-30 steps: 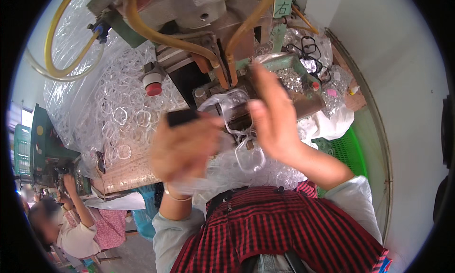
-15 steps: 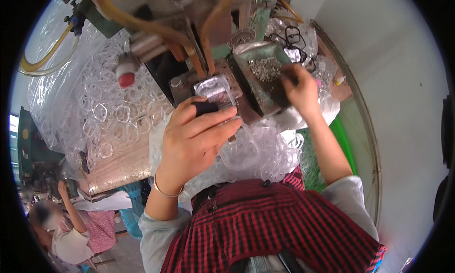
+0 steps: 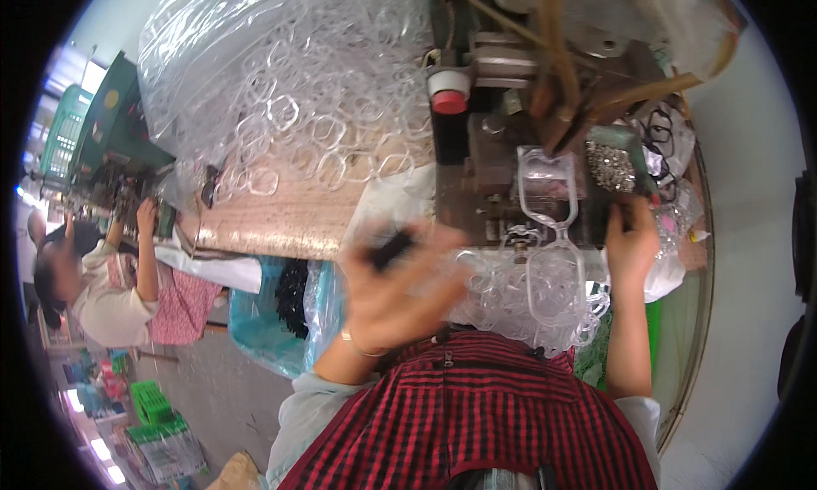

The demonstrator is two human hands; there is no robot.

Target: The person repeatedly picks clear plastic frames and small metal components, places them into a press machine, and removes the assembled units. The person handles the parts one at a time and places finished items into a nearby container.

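Note:
A clear plastic eyeglass frame (image 3: 553,220) lies on the machine's work area, one rim over the metal block and the other hanging past its near edge. To its left, my left hand (image 3: 400,282) is apart from it, smeared by motion, its fingers spread and nothing seen in them. A black wrap (image 3: 393,250) covers part of one finger. My right hand (image 3: 631,243) is at the near end of a green metal tray (image 3: 602,134) holding small silvery metal parts (image 3: 611,167). Its fingers are curled together; what they hold, if anything, is too small to make out.
The machine's brown hoses (image 3: 557,82) and red button (image 3: 448,102) are above the work area. Many clear frames (image 3: 328,128) cover the table to the left; others pile up before me (image 3: 489,290). A blue basket (image 3: 255,320) stands below. A co-worker (image 3: 111,277) sits far left.
My left hand has let go of the clear frame and moved left. My right hand has drawn back to the tray's near end. The view has swung left.

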